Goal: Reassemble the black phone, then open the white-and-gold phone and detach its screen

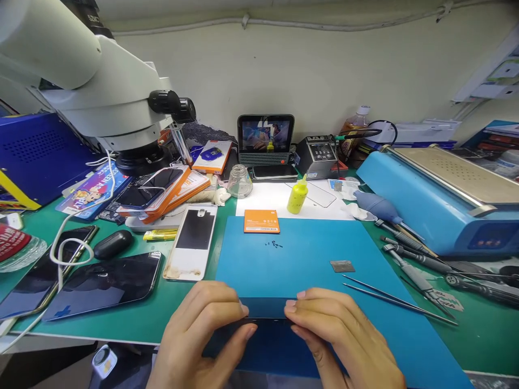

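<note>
Between both hands, above the front of the blue mat, is a thin dark flat panel, seen almost edge-on; its faces are mostly hidden. My left hand pinches its left end between thumb and fingers. At the other end, my right hand grips it the same way. Farther back on the mat lie several tiny black screws and an orange battery. Right of them is a small metal blade. Long tweezers lie beside my right hand, pointing at the blade.
A microscope overhangs the left side. Below it are boxes, a white phone housing and a dark phone. A yellow bottle stands behind the mat. Screwdrivers and a blue heating machine occupy the right.
</note>
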Available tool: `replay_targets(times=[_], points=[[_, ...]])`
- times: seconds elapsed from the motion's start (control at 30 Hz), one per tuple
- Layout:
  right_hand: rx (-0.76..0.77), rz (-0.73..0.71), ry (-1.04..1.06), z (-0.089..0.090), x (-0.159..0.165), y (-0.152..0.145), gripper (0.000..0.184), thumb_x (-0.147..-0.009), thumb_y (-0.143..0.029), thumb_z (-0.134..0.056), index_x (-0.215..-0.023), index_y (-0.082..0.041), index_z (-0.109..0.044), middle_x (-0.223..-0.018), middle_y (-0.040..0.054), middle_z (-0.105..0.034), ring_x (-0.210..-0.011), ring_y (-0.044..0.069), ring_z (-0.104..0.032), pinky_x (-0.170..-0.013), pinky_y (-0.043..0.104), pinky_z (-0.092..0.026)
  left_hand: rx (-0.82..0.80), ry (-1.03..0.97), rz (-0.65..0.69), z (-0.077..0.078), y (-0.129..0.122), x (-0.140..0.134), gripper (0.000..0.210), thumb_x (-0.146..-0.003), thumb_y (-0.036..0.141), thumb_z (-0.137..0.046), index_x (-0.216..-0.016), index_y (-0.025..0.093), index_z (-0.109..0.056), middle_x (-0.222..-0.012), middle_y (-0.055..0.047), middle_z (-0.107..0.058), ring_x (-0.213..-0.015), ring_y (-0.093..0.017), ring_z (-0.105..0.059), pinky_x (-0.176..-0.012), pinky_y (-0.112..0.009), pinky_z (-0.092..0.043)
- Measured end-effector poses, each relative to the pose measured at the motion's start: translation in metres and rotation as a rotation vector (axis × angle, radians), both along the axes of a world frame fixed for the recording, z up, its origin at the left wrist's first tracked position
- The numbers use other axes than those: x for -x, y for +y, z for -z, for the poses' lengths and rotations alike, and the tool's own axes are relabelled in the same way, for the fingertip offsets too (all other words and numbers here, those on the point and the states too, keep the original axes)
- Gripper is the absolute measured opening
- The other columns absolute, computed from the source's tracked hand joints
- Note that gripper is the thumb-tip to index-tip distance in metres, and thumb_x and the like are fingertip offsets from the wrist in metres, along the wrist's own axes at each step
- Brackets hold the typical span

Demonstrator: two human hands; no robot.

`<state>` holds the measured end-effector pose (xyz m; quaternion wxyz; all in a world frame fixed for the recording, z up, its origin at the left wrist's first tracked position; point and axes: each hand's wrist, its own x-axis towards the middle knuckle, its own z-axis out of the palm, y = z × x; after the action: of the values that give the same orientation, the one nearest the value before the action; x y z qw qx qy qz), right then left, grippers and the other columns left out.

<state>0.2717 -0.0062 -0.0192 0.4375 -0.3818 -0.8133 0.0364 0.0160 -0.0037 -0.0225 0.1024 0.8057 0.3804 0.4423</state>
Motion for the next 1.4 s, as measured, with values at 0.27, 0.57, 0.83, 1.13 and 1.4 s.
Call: replay_targets(times=[0.27,0.57,0.83,1.13,1.4], points=[[0.015,0.075,0.054,-0.002,0.002,-0.002,0.016,-0.11,-0.025,-0.068,-0.119,-0.027,-0.08,-0.105,0.006,-0.086,-0.102,0.024,-0.084,-0.092,0.035,-0.07,0.008,0.022,0.011,-0.008,0.006,-0.015,0.011,-0.111,0.017,-0.073,-0.118,0.025,-0.071,-0.1,0.002,-0.078,-0.094,-0.012,-0.073,-0.091,-0.024,-0.056],[-0.004,0.143,0.113,-0.002,-0.003,0.003,0.019,-0.107,-0.044,-0.075,-0.11,-0.029,-0.086,-0.102,0.0072,-0.086,-0.098,0.027,-0.085,-0.09,0.039,-0.072,-0.005,0.073,0.02,-0.009,0.005,-0.013,0.017,-0.108,0.009,-0.073,-0.119,0.022,-0.069,-0.103,0.0,-0.079,-0.1,-0.014,-0.07,-0.096,-0.025,-0.054],[0.092,0.028,0.083,-0.006,-0.018,0.001,0.015,-0.108,-0.016,-0.072,-0.117,-0.025,-0.079,-0.109,0.0012,-0.087,-0.108,0.017,-0.083,-0.097,0.024,-0.066,0.111,-0.029,0.041,-0.008,0.004,-0.011,0.019,-0.108,0.012,-0.075,-0.118,0.027,-0.072,-0.101,0.002,-0.078,-0.096,-0.014,-0.074,-0.087,-0.024,-0.059],[0.274,0.2,0.166,0.005,-0.03,0.0,0.036,-0.112,-0.028,-0.07,-0.145,-0.041,-0.072,-0.135,-0.0061,-0.083,-0.124,0.013,-0.081,-0.102,0.015,-0.064,0.236,-0.032,-0.13,-0.015,0.032,-0.009,0.004,-0.109,0.037,-0.076,-0.108,0.036,-0.08,-0.092,0.008,-0.08,-0.08,-0.011,-0.078,-0.066,-0.016,-0.06],[0.29,0.356,0.216,0.007,-0.025,0.004,0.034,-0.116,-0.032,-0.061,-0.145,-0.04,-0.076,-0.135,-0.0079,-0.084,-0.131,0.013,-0.079,-0.112,0.018,-0.061,0.316,0.044,-0.176,-0.006,0.041,-0.017,0.015,-0.112,0.045,-0.072,-0.105,0.035,-0.08,-0.101,0.006,-0.082,-0.095,-0.017,-0.077,-0.083,-0.027,-0.058]])
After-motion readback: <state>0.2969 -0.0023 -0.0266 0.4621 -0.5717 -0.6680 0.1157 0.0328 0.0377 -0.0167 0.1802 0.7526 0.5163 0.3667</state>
